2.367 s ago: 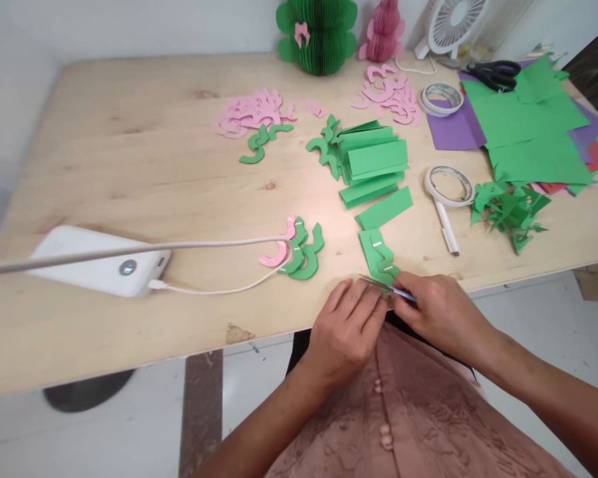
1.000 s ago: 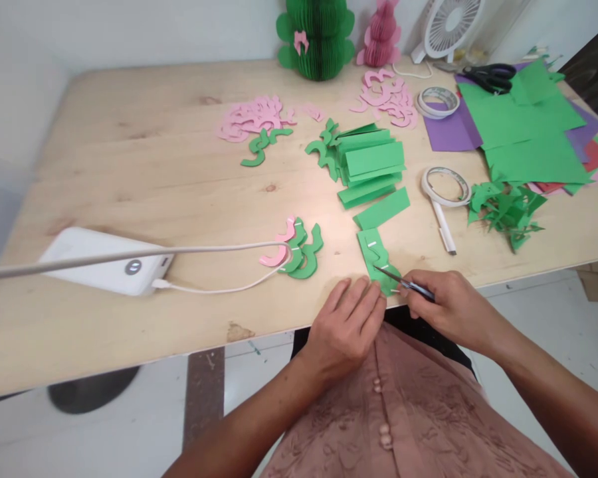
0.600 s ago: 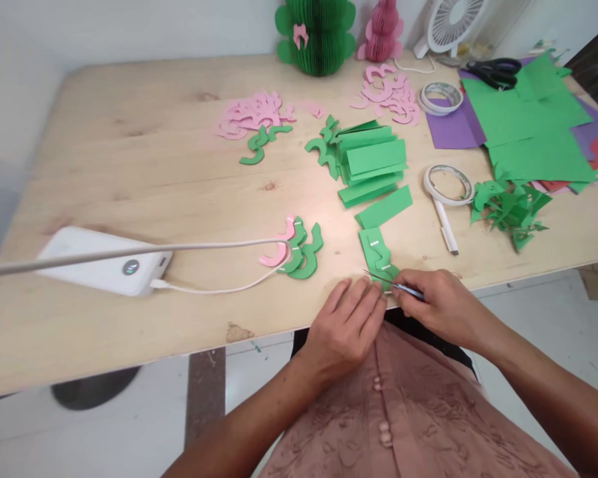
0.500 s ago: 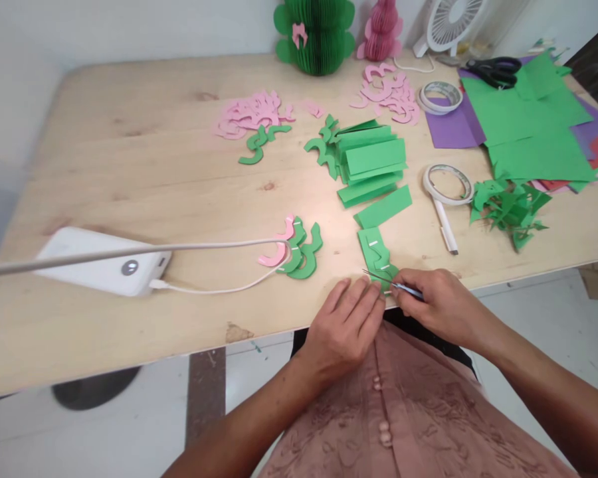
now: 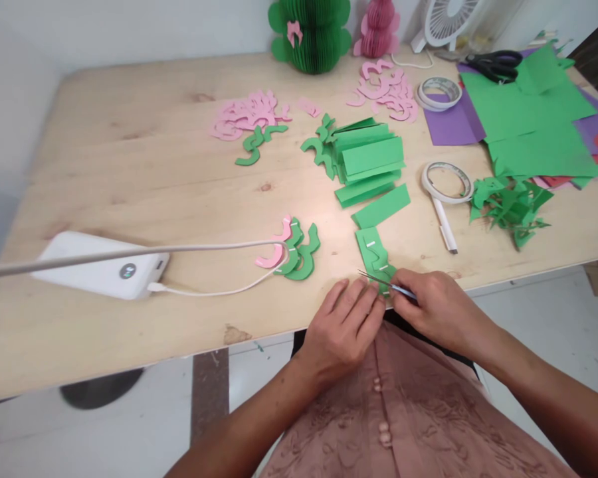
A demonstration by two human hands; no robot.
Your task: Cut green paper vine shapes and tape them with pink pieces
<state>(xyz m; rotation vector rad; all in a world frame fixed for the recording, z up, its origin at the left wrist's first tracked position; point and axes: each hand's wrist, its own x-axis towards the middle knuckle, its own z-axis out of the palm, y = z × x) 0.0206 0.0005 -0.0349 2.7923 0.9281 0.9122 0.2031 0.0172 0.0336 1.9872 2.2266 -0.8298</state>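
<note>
My left hand (image 5: pixel 347 328) lies flat at the table's front edge, fingers stretched out, its fingertips by the lower end of a green paper strip (image 5: pixel 367 240). On that strip is a wavy-edged green cut-out with small white pieces of tape. My right hand (image 5: pixel 431 305) is closed round slim pointed tweezers (image 5: pixel 396 288). Their fine tips point left, across the strip and just above my left fingers. Left of my hands, green scalloped cut-outs (image 5: pixel 306 259) and a pink cut-out (image 5: pixel 272 257) overlap, with white tape bits on them.
Folded green strips (image 5: pixel 371 159) and pink cut-outs (image 5: pixel 249 116) lie farther back. To the right are tape rolls (image 5: pixel 447 182), a white pen (image 5: pixel 444 226), green scraps (image 5: pixel 511 209) and black-handled scissors (image 5: pixel 496 64). A cable (image 5: pixel 129 252) crosses above a white power bank (image 5: pixel 94 269).
The view has shifted slightly. My right hand and the tweezers have barely moved, their tips a little farther left. My left hand stays in place.
</note>
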